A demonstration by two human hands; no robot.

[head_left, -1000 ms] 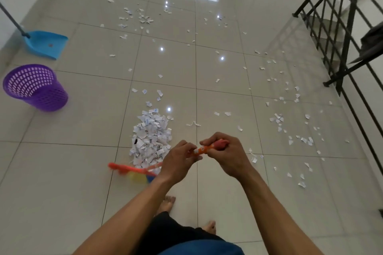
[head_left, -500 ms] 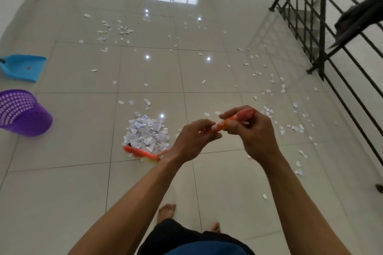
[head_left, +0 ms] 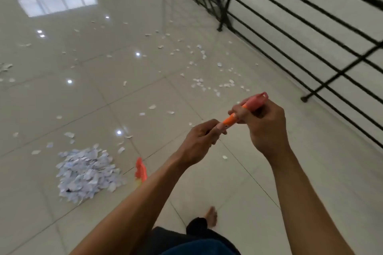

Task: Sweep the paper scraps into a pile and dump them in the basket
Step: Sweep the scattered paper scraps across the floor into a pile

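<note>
Both hands, left [head_left: 202, 143] and right [head_left: 262, 125], closed, arms outstretched.

No readable text, labels, brands or numbers can be made out anywhere. Faint dark marks are seen on the paper scraps [head_left: 88, 174] piled at lower left, and the orange broom handle [head_left: 230, 120] at center shows small markings, all too blurred to read.

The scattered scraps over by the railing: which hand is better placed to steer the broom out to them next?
Probably the left hand: it grips lower on the broom handle, nearer the broom head. The right hand holds the top end, acting as pivot. The scattered scraps lie ahead, near the railing.
</note>
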